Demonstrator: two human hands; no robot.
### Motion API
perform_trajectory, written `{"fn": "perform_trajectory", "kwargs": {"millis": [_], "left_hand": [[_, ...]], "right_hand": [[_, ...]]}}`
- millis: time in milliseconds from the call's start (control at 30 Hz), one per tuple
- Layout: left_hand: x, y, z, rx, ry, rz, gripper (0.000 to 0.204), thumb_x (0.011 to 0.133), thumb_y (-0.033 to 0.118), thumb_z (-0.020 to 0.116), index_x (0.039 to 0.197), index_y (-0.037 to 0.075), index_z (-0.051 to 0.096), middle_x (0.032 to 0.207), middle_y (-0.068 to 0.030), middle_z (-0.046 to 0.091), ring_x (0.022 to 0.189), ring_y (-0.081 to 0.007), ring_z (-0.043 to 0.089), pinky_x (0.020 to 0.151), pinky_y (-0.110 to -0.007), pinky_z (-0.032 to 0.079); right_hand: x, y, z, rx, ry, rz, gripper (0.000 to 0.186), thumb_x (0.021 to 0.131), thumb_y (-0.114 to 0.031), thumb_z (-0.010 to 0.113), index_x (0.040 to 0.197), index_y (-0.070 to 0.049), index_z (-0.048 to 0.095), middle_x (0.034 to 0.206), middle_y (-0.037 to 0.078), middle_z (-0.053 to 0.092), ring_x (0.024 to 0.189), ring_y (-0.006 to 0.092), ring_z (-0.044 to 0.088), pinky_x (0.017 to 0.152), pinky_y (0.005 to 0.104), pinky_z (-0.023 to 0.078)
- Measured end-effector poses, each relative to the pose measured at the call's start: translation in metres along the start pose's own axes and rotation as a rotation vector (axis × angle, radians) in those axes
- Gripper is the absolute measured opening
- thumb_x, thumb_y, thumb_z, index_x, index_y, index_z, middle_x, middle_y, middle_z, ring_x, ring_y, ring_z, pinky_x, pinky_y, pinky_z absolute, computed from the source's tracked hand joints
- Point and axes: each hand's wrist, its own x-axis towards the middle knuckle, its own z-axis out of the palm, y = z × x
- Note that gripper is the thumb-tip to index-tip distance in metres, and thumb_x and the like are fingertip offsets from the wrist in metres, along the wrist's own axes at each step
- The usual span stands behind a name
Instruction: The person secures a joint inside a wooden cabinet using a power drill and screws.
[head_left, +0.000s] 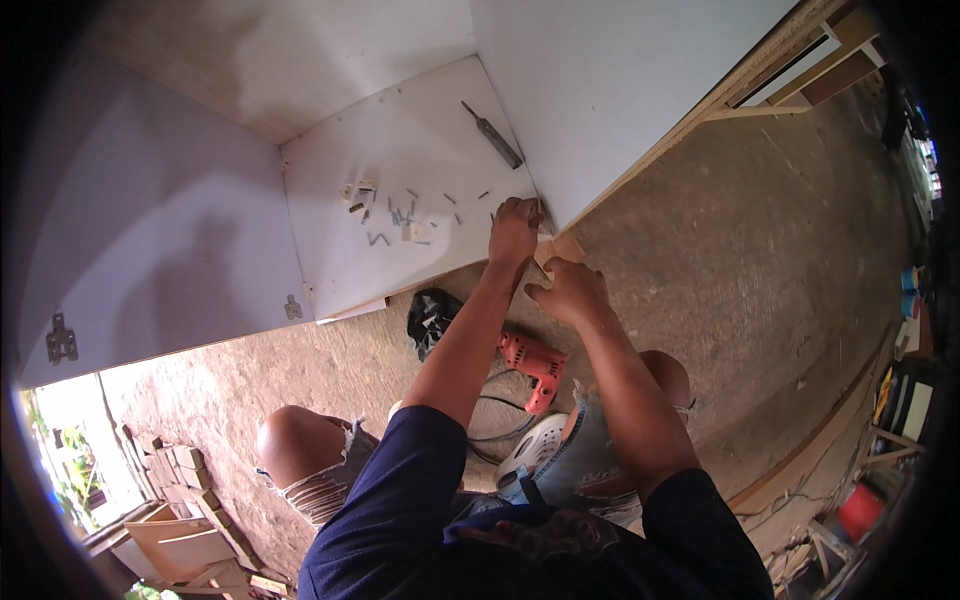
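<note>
The brown floor (740, 230) looks rough; the left-hand opening (110, 450) glows white

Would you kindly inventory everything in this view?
Cabinet: one, whitish, upper half
Screwdriver-like tool: one, dark, inside cabinet
Screws: several, silvery, scattered inside cabinet
Small fittings: several, pale and dark, beside screws
Hinge plates: two, silvery, left panel
Drill: one, red, floor below hands
Cable: one, black, beside drill
Bundle: one, black, floor left of drill
Clog: at least one, white, below drill
Wood scraps: several, brown, lower left
Plants: uncounted, green, far left
Cylinders: two, blue, right edge
Container: one, red, lower right
Floor: one, brown, underneath
Sleeves: two, navy, bottom
Jeans: one pair, blue, bottom
Forearms: two, bare, centre
Left hand: one, bare, cabinet's near right corner
Right hand: one, bare, below and right of left hand
</note>
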Motion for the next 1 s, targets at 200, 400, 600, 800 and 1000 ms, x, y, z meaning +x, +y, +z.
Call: {"fn": "perform_trajectory", "kwargs": {"millis": [200,400,600,800,1000], "left_hand": [[0.008,0.006,-0.002,-0.082,-0.014,-0.131,0.027,0.084,0.014,0.079,0.109,0.003,0.074,0.108,-0.0178,0.073,0.101,-0.0372,0.071,0.090,-0.046,0.057],[0.016,0.006,-0.011,-0.181,-0.106,-0.230,0.034,0.079,0.013,0.084,0.109,0.001,0.072,0.101,-0.0184,0.076,0.094,-0.0335,0.075,0.086,-0.042,0.059],[0.015,0.001,-0.011,-0.271,-0.089,-0.229,0.036,0.079,0.012,0.083,0.112,0.001,0.073,0.099,-0.0171,0.076,0.093,-0.0291,0.075,0.085,-0.039,0.059],[0.016,0.001,-0.008,-0.232,-0.105,-0.204,0.041,0.081,0.013,0.081,0.121,0.002,0.074,0.099,-0.0170,0.076,0.092,-0.0279,0.075,0.085,-0.037,0.058],[0.015,0.002,-0.008,-0.343,-0.081,-0.226,0.043,0.083,0.014,0.080,0.123,-0.001,0.072,0.101,-0.0172,0.077,0.093,-0.0266,0.076,0.086,-0.037,0.058]], "right_hand": [[0.001,0.005,0.003,0.004,0.001,-0.021,0.066,0.086,-0.052,0.075,0.132,-0.006,0.067,0.116,0.019,0.076,0.113,0.0351,0.072,0.103,0.0487,0.051],[0.001,0.004,0.002,-0.018,-0.020,0.003,0.066,0.086,-0.053,0.075,0.132,-0.006,0.067,0.116,0.019,0.076,0.113,0.0341,0.073,0.103,0.0466,0.051],[0.002,0.002,-0.001,-0.003,-0.039,0.008,0.066,0.086,-0.053,0.075,0.132,-0.007,0.067,0.116,0.019,0.077,0.114,0.0347,0.072,0.103,0.0476,0.050],[0.003,0.004,0.002,0.000,-0.008,-0.013,0.066,0.085,-0.053,0.075,0.131,-0.006,0.067,0.117,0.019,0.076,0.114,0.0352,0.072,0.103,0.0484,0.050],[0.002,0.004,0.004,0.001,0.011,-0.018,0.065,0.085,-0.052,0.076,0.131,-0.006,0.068,0.117,0.019,0.076,0.114,0.0352,0.072,0.103,0.0493,0.049]]}}
